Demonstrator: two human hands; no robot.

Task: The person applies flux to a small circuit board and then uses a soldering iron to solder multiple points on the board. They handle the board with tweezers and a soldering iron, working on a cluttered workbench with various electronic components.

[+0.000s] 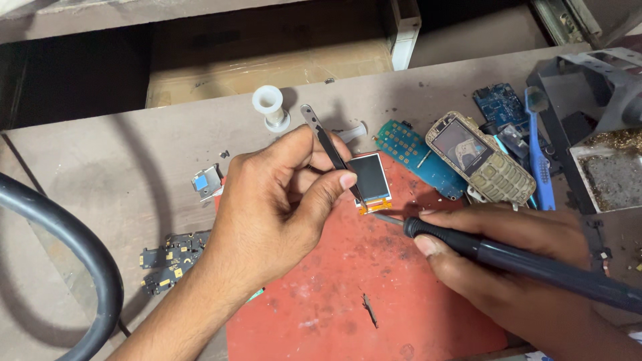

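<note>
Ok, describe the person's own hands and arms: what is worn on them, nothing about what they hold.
Both are bare. The left hand has no glove, ring or watch, and its forearm shows no sleeve down to the frame edge. The right hand is likewise ungloved and ringless, its wrist uncovered. Fingernails are short and unpainted.

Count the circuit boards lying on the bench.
3, maybe more hidden: a teal keypad board beside the phone frame, a blue board behind that frame, and dark boards clustered left of the left hand.
</note>
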